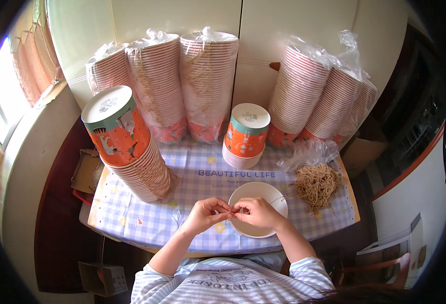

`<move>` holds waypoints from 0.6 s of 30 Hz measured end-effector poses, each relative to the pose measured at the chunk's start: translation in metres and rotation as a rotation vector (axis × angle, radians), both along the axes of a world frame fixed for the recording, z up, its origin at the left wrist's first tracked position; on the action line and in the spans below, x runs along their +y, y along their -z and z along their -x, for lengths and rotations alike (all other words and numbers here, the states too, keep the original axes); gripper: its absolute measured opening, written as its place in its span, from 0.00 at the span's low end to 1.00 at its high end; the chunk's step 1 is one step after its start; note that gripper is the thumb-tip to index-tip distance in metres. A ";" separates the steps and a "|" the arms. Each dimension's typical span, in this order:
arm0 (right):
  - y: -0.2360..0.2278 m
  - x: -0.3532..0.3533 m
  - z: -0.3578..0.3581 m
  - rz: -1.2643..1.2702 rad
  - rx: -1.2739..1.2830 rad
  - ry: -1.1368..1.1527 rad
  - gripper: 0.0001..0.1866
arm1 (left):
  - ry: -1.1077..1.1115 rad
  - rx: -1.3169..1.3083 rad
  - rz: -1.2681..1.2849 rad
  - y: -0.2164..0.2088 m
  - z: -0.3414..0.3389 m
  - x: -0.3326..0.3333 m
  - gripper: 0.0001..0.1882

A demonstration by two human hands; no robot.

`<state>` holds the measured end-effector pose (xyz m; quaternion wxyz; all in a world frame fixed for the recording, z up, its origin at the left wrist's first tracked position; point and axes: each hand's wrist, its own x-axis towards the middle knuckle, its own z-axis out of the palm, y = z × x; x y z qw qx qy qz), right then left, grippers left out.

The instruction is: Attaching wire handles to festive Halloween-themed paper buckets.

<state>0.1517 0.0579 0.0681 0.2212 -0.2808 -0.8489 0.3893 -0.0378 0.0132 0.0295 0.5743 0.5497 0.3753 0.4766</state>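
Observation:
A white paper cup (257, 195) lies with its opening facing up toward me at the table's near edge. My right hand (257, 213) rests over its left rim, fingers pinched. My left hand (206, 213) meets it fingertip to fingertip just left of the cup. Between the fingertips is a thin tan string, which runs across the cup to the right; both hands pinch it. A loose pile of tan strings (316, 184) lies on the cloth to the right of the cup.
A tall stack of orange patterned cups (131, 152) leans at the left and a short stack (244, 136) stands in the middle. Several bagged cup stacks (207, 81) line the back wall, more at the right (319, 96). A blue checked cloth (147, 218) covers the small table.

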 end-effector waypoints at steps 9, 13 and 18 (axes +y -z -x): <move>-0.002 -0.002 0.000 0.082 0.039 0.075 0.05 | -0.154 0.425 -0.117 -0.018 -0.005 -0.007 0.06; 0.003 -0.002 -0.001 0.136 0.065 0.085 0.04 | -0.179 0.542 -0.135 -0.026 -0.006 -0.010 0.05; 0.002 -0.002 -0.002 0.137 0.064 0.074 0.05 | -0.228 0.572 -0.257 -0.024 -0.006 -0.009 0.04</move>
